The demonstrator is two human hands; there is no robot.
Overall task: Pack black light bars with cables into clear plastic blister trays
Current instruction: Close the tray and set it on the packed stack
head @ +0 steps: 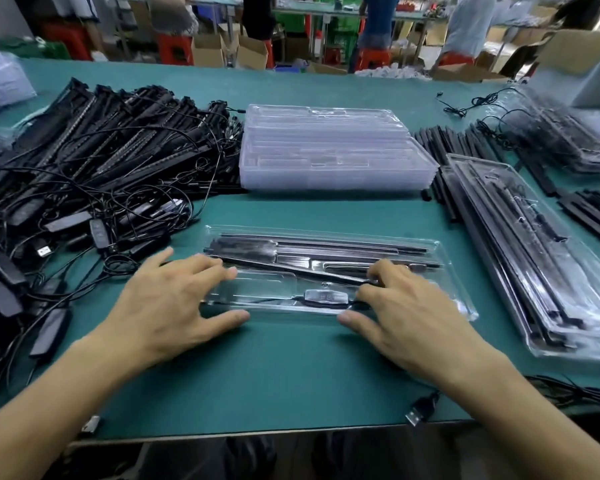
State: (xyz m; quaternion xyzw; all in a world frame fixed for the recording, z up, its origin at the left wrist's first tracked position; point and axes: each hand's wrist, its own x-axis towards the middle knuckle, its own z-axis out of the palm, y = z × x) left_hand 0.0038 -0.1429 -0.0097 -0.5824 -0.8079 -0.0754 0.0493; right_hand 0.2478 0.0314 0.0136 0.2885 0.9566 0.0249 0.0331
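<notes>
Clear tray (267, 289), left hand (174, 303), right hand (406, 313) touching

Bright even light, blurred warped edges

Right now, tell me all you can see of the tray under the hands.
The tray is clear, thin moulded plastic, long and shallow. It lies flat on the green table, crosswise in front of the person. Its slots hold black bars, and one lies slanted. A cable with a black controller runs along the near edge. The left hand touches its left end, and the right hand presses on its right half.
</notes>
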